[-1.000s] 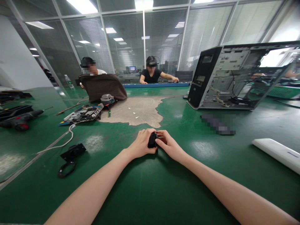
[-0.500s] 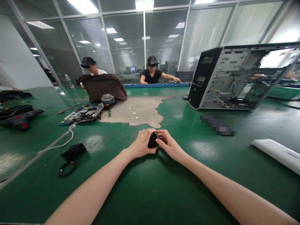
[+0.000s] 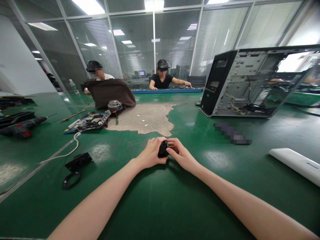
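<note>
In the head view, a small black block-like part (image 3: 163, 149) is held just above or on the green table; its exact kind does not show. My left hand (image 3: 152, 152) wraps round it from the left, thumb side toward me. The fingers of my right hand (image 3: 179, 152) are closed on its right side, with thumb and fingertips touching it. The fingers cover much of the part. To the left lie a black square plate with a round opening (image 3: 79, 162) and a black ring (image 3: 71, 180).
An opened computer case (image 3: 225, 86) stands at right. A white panel (image 3: 296, 165) and a blurred-out dark object (image 3: 232, 133) lie nearer. At left are a circuit board (image 3: 87, 122), a white cable (image 3: 75, 146) and a power drill (image 3: 23, 128). Two people sit across the table.
The black part has tilted very slightly in my hands. Otherwise both hands and the things on the table stay in place.
</note>
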The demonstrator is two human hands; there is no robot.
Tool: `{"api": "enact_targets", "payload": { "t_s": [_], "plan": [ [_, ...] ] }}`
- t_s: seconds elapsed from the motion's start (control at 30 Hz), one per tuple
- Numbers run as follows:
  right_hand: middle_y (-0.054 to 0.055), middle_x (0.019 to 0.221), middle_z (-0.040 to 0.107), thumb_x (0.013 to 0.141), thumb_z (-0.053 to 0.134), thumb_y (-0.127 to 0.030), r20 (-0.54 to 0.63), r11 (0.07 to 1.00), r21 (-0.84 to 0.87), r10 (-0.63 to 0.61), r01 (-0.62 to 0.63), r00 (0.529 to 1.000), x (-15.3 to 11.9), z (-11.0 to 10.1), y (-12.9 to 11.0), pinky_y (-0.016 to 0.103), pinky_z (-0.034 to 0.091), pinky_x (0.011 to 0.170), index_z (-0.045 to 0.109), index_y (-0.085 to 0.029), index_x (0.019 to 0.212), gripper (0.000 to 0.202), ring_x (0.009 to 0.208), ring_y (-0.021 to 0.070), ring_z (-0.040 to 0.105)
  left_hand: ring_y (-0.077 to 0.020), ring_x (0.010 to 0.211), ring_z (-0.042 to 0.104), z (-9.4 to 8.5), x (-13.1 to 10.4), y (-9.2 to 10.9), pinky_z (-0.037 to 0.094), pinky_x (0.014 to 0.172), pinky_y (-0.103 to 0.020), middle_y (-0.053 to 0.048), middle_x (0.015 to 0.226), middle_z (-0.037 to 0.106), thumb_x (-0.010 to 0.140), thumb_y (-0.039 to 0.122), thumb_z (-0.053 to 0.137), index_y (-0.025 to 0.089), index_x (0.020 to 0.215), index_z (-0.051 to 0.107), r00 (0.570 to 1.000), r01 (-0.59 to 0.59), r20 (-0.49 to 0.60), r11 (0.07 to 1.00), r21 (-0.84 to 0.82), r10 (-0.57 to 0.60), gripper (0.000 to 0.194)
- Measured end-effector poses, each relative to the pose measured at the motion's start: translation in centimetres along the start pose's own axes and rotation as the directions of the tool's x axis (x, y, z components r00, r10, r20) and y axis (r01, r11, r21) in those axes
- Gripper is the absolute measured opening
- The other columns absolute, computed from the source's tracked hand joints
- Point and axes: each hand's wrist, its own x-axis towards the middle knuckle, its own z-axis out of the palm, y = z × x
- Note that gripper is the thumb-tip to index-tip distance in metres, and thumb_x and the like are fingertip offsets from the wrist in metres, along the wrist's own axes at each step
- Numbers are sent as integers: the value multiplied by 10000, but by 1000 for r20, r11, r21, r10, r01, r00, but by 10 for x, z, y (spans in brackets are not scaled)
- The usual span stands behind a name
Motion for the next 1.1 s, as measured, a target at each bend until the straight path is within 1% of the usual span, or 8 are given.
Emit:
{"api": "enact_targets", "payload": {
  "t_s": [0.1,0.2,0.33,0.43,0.57,0.7,0.9,1.1],
  "plan": [
    [62,1068,557,831,462,-221,27,999,-53,1,0,1000,0,0,-1,368,431,886,437,-213,1124,295,966,168,563,-240,937,459,0,0,-1,347,836,-391,-66,1061,470,650,255,602,206,1151,307,1000,-5,1,1000,-1,5,584],
    [44,1046,560,813,497,-214,48,1000,-22,-16,17,999,-2,0,-5,364,418,905,455,-211,1053,244,980,165,560,-240,943,455,-1,0,-1,344,837,-388,-64,1068,468,638,246,607,209,1141,311,1000,-6,12,1000,-5,6,585],
    [19,966,576,820,493,-246,26,999,53,1,-2,1000,-3,1,-6,333,454,841,449,-216,962,151,937,157,584,-240,938,456,0,0,-1,345,832,-383,-67,1064,468,637,244,604,205,1138,310,1000,-3,5,1000,-6,3,583],
    [25,958,575,828,478,-254,1,999,33,8,-8,1000,-2,1,-4,326,471,807,454,-217,973,152,892,153,594,-240,933,460,1,0,-1,343,833,-385,-63,1055,468,634,241,602,213,1145,304,1000,-1,-2,1000,-8,1,592],
    [55,1043,559,823,472,-219,7,999,-36,-2,2,1000,0,0,-3,368,442,871,447,-213,1083,261,945,166,569,-244,940,457,0,0,-1,339,837,-388,-68,1052,468,635,244,603,209,1153,301,1000,-4,-2,1000,-7,4,601],
    [30,1002,559,796,505,-191,23,999,-24,-22,22,999,-2,0,-7,369,415,914,468,-209,1012,220,978,168,556,-243,940,459,-1,0,0,338,836,-392,-63,1063,469,636,241,601,220,1144,308,1000,-2,7,1000,-18,2,587],
    [14,919,554,821,481,-240,-19,1000,20,-4,4,1000,-2,2,-5,334,466,819,460,-212,940,123,890,154,585,-241,933,461,0,0,0,344,832,-391,-63,1057,467,634,244,606,215,1142,312,1000,0,-4,1000,-8,0,588],
    [59,1051,543,820,469,-206,4,999,-39,-3,3,1000,1,1,-6,367,445,863,435,-212,1091,273,948,167,559,-237,928,456,1,0,-1,343,832,-385,-63,1049,471,645,252,603,209,1152,306,1000,-6,-11,1000,-4,6,589]
  ]
}}
